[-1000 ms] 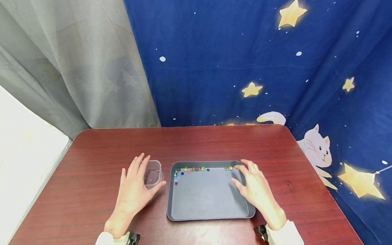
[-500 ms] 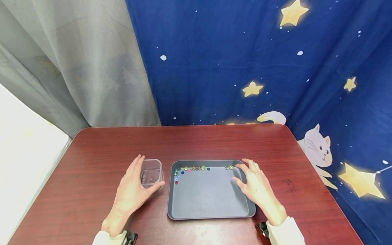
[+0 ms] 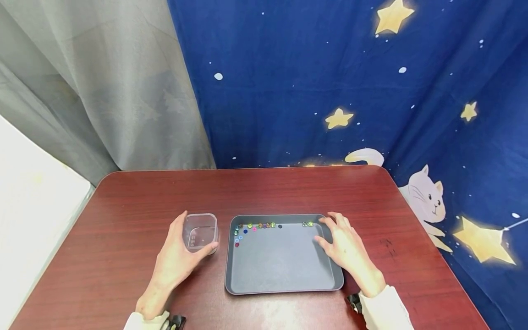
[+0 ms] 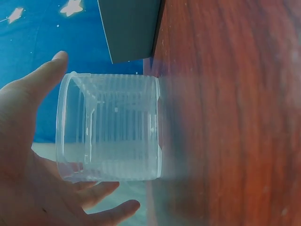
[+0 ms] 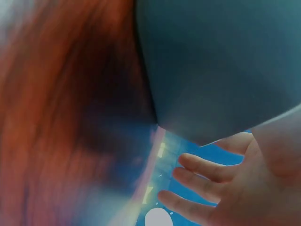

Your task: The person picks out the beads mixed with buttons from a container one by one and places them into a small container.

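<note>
A clear plastic container (image 3: 202,237) with ribbed walls (image 4: 122,127) stands upright on the table, left of the tray. My left hand (image 3: 175,259) is spread around it, fingers along its left side and thumb by its near right corner. In the left wrist view a small gap shows between the thumb and the container. My right hand (image 3: 346,247) hovers at the right side of the grey tray (image 3: 284,270), fingers spread and slightly bent over its far right corner. Small colourful beads (image 3: 266,225) lie along the tray's far edge, with several more in its far left corner.
The reddish-brown wooden table (image 3: 268,192) carries the tray and container. Behind it hang a grey curtain (image 3: 115,91) and a blue curtain (image 3: 288,82) with stars. A white surface (image 3: 37,220) borders the table at left.
My left hand has shifted slightly left and toward me, its thumb closer to the container, which now shows more fully. The right hand stays nearly still; the beads are unmoved.
</note>
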